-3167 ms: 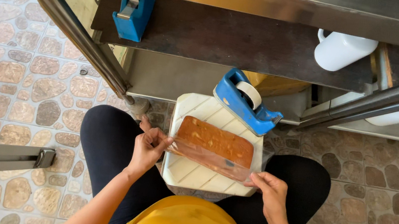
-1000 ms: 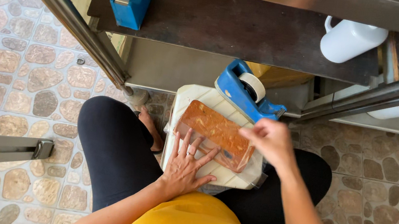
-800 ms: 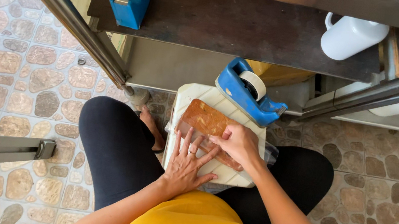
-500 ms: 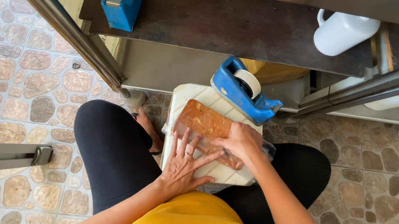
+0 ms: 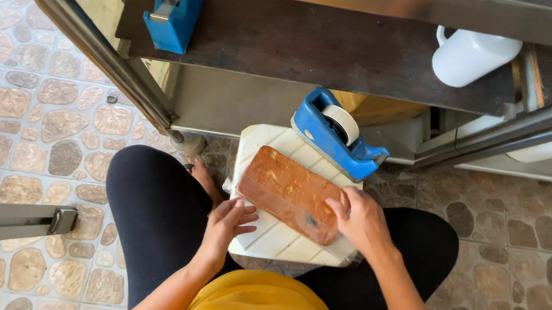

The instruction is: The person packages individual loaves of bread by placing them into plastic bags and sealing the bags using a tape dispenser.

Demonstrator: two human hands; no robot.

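Observation:
A brown block wrapped in clear film [image 5: 289, 192] lies tilted on a white ribbed stool top [image 5: 272, 235] between my knees. My right hand [image 5: 360, 219] rests on the block's right end, fingers curled over its edge. My left hand [image 5: 229, 221] lies on the stool's left edge just beside the block, fingers spread and holding nothing. A blue tape dispenser [image 5: 337, 133] with a roll of tape sits at the stool's far edge, touching the block's upper side.
A second blue tape dispenser [image 5: 173, 12] sits on a dark shelf [image 5: 319, 45] under a steel table, with a white jug [image 5: 474, 55] at the right. Slanted steel table legs [image 5: 95, 46] stand on both sides. Stone-pattern tiles [image 5: 17, 121] cover the floor.
My right hand slid from the block's far right corner down onto its right end. My left hand drew back from the block's near side to the stool's left edge. The block now lies more exposed.

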